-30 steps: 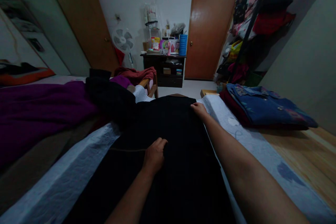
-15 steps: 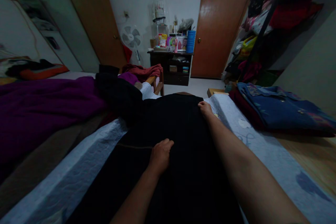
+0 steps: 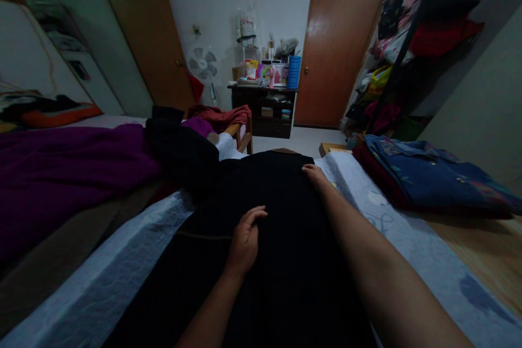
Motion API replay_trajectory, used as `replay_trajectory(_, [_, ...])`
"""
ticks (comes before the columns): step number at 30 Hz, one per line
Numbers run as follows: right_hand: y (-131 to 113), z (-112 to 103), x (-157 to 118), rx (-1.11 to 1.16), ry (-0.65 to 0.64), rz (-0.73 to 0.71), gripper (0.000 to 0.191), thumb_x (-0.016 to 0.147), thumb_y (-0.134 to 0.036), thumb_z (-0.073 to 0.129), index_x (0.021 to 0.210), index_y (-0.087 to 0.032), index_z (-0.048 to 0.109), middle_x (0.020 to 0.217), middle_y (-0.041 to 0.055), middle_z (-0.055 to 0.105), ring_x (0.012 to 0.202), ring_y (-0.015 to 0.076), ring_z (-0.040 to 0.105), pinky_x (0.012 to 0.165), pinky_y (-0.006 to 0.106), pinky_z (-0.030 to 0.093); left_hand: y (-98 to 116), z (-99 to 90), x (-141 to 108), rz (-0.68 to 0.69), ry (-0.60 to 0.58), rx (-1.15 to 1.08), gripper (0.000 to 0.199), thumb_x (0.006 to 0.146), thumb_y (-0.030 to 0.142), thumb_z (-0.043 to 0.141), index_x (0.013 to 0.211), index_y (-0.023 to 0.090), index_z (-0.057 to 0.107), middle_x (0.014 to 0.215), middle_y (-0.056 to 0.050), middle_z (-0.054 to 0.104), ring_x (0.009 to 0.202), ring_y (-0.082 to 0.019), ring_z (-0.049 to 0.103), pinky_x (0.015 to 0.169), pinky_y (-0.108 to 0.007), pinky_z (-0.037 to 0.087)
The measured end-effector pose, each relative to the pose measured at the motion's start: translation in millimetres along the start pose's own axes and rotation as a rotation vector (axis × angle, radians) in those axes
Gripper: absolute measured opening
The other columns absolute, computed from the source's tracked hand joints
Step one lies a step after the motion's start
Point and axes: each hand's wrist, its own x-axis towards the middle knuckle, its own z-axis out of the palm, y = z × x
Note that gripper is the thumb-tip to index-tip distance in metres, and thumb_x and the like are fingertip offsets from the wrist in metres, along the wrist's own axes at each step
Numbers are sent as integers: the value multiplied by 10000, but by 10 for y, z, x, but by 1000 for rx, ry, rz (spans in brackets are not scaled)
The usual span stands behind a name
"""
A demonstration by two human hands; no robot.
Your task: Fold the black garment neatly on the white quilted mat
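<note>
A large black garment (image 3: 285, 261) lies spread over the bed in front of me, with a thin pale line across its left part. My left hand (image 3: 245, 236) is over the middle of the garment, its fingers extended and apart, holding nothing. Near the garment's far right corner is my right hand (image 3: 315, 175), its fingertips pressed together on the black cloth. The darkness of the fabric hides its folds and most of its outline.
Purple cloth (image 3: 77, 168) and a bunched black cloth (image 3: 179, 144) lie at the left. A folded blue denim garment (image 3: 440, 176) rests at the right on wood. Behind stand a fan (image 3: 204, 63) and a dark cabinet (image 3: 261, 111).
My left hand has opened its fingers and shifted slightly left and farther forward. My right hand has moved slightly left and toward me at the corner. The view has also shifted a little.
</note>
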Motion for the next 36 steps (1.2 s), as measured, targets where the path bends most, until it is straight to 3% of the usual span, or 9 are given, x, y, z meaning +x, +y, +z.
replay_trajectory(3, [-35,-4,7,-17,-31,-19,372,770,-235,554,1120,-172,662,1050,64,691,888,163,642,801,266,481,109,62,2,104,-166,72,354,908,270,393,1217,248,563,1418,-23,466,1375,-231,296,1132,-452,232])
replay_trajectory(6, [-53,2,-8,-54,-86,-22,428,776,-166,516,1190,-161,627,1007,65,700,803,150,645,758,265,492,120,135,-57,178,-448,269,558,820,378,576,1358,296,456,1506,-18,339,1421,-277,169,1148,-535,103])
replay_trajectory(9, [-57,4,-36,-103,-145,-31,457,787,-135,488,1229,-161,601,945,56,706,720,142,634,733,284,500,93,170,-121,161,-569,376,715,770,391,628,1426,333,350,1545,-9,245,1427,-284,141,1150,-539,78])
replay_trajectory(16, [-109,-35,-131,-254,-130,-77,543,794,-187,563,1332,-182,489,1201,96,611,1035,201,588,930,339,433,125,155,-141,144,-581,409,704,783,427,606,1430,332,344,1554,-13,217,1430,-288,125,1150,-534,72])
replay_trajectory(19, [-193,-34,-279,-324,-52,-66,672,807,-228,565,1432,-165,326,1375,165,462,1242,283,445,1026,445,338,149,167,-147,147,-574,412,721,775,489,607,1428,314,355,1551,-34,226,1428,-309,124,1146,-548,70])
replay_trajectory(22, [-280,31,-498,-491,-44,-181,658,855,-334,518,1451,-190,279,1512,146,270,1384,305,220,1095,520,191,180,191,-169,138,-561,431,761,758,588,593,1425,298,368,1549,-52,231,1427,-337,100,1139,-563,72])
replay_trajectory(25, [-289,125,-690,-709,-163,-333,645,895,-485,420,1450,-185,286,1558,106,163,1426,280,72,1112,545,79,215,214,-203,127,-550,453,798,748,638,572,1431,282,363,1548,-70,227,1427,-357,71,1132,-579,70])
replay_trajectory(27, [-232,170,-754,-777,-216,-347,681,899,-553,375,1454,-169,284,1560,109,150,1430,272,48,1114,542,40,237,227,-229,121,-545,464,818,744,648,567,1440,276,348,1552,-78,210,1426,-363,53,1129,-589,59])
replay_trajectory(36, [5,191,-604,-786,-205,-319,721,907,-621,259,1474,-174,250,1566,76,133,1434,240,49,1130,491,26,278,280,-321,78,-567,486,921,721,653,578,1483,259,242,1570,-99,87,1420,-385,-20,1111,-624,16])
